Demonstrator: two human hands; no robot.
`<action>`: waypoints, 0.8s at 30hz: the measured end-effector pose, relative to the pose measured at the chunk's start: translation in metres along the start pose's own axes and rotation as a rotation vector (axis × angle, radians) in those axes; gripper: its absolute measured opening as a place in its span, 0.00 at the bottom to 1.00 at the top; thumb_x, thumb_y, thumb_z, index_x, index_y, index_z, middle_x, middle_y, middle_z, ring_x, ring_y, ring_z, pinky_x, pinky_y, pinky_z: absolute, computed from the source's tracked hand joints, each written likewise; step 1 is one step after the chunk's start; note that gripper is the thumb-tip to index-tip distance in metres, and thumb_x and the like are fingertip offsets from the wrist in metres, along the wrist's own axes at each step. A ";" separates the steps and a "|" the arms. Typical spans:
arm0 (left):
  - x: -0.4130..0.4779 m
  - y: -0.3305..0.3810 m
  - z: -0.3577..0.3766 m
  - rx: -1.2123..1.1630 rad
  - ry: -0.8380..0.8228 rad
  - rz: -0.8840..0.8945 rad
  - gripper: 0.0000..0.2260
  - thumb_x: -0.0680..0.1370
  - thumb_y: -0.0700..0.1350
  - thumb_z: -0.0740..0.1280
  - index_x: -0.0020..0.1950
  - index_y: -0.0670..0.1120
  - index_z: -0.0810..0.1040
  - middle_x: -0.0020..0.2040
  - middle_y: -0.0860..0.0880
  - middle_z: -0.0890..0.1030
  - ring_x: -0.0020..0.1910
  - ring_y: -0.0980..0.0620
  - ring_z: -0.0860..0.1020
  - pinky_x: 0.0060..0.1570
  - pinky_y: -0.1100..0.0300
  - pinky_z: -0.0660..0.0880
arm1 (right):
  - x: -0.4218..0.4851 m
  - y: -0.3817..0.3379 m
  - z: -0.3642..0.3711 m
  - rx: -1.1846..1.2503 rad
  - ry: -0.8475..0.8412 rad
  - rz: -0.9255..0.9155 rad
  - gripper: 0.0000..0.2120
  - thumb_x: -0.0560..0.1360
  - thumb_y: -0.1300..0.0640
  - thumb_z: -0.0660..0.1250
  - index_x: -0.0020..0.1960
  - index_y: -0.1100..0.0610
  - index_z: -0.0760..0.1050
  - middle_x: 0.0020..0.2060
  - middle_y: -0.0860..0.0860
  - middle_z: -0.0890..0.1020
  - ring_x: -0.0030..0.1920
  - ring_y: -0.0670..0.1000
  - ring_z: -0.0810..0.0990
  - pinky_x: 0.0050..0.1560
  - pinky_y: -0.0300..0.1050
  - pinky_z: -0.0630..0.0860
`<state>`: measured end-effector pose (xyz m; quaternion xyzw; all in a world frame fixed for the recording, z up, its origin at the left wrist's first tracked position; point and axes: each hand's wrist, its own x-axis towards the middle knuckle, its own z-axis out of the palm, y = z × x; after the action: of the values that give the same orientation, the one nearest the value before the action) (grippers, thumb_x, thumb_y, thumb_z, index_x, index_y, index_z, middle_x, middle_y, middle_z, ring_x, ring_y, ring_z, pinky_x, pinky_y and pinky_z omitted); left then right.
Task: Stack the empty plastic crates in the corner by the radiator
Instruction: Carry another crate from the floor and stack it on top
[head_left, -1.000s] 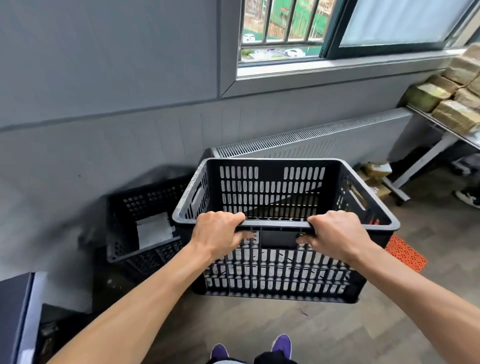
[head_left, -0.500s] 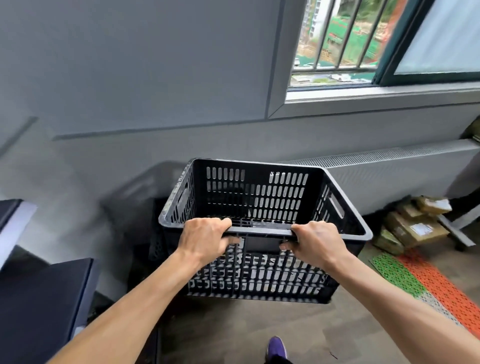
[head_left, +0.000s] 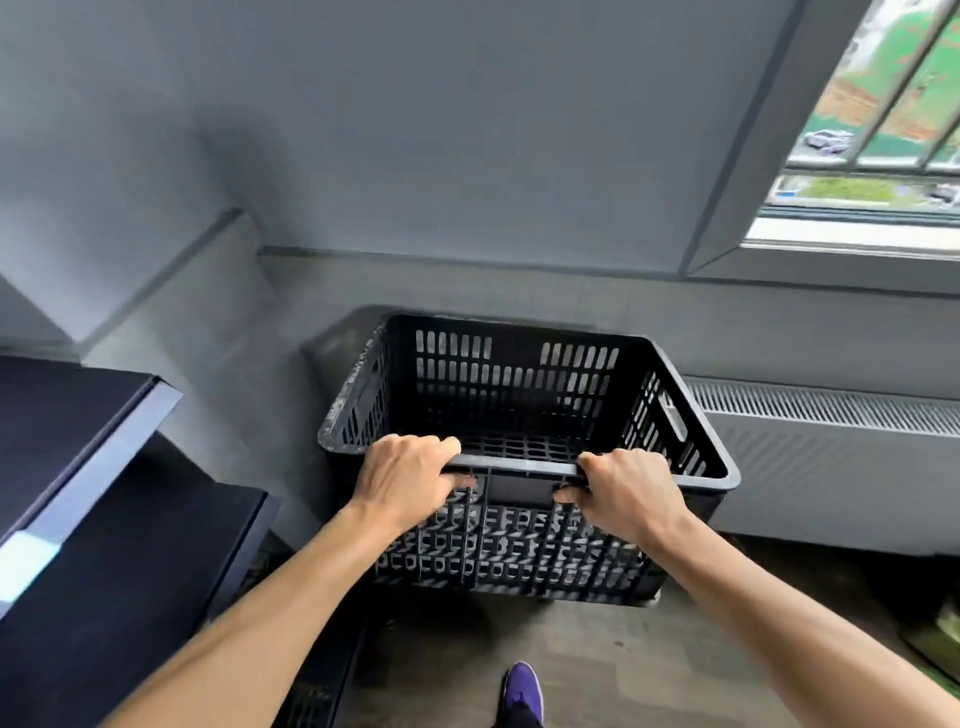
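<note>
I hold an empty black slotted plastic crate in front of me, off the floor, close to the grey wall corner. My left hand grips its near rim left of the handle slot, fingers curled under the edge. My right hand grips the same rim to the right. The grey radiator runs along the wall right of the crate. The other crate seen earlier is hidden behind the one I carry; a dark slotted piece shows on the floor at lower left.
A dark cabinet or box stands at the left. A window with bars sits at the upper right above the sill. My purple shoe is on the grey floor below the crate.
The view has swung left and I have stepped closer to the corner with the crate. The crate on the floor, the orange mat and the boxes have passed out of sight. Both grips are unchanged.
</note>
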<state>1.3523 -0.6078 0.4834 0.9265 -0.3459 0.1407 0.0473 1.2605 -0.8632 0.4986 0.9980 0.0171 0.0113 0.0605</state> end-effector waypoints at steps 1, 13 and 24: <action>0.006 -0.003 0.002 0.002 0.001 -0.017 0.21 0.71 0.68 0.65 0.40 0.50 0.78 0.28 0.54 0.77 0.28 0.54 0.77 0.33 0.59 0.72 | 0.011 0.004 0.003 0.003 0.005 -0.017 0.26 0.74 0.30 0.58 0.46 0.52 0.77 0.36 0.49 0.84 0.39 0.55 0.84 0.32 0.45 0.67; 0.039 -0.027 0.029 0.090 -0.017 -0.075 0.17 0.69 0.63 0.71 0.38 0.50 0.75 0.29 0.54 0.76 0.28 0.53 0.76 0.33 0.58 0.70 | 0.072 0.015 0.031 0.109 0.026 -0.081 0.23 0.76 0.33 0.58 0.44 0.53 0.73 0.35 0.50 0.83 0.38 0.55 0.83 0.32 0.46 0.69; 0.076 -0.057 0.063 0.025 -0.021 0.000 0.18 0.69 0.63 0.72 0.39 0.50 0.75 0.29 0.54 0.76 0.28 0.52 0.76 0.33 0.58 0.71 | 0.109 0.018 0.050 0.091 0.003 -0.041 0.23 0.76 0.33 0.58 0.44 0.54 0.72 0.35 0.50 0.83 0.37 0.56 0.83 0.32 0.46 0.68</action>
<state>1.4590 -0.6238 0.4461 0.9284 -0.3446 0.1353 0.0320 1.3712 -0.8837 0.4530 0.9991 0.0380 0.0109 0.0154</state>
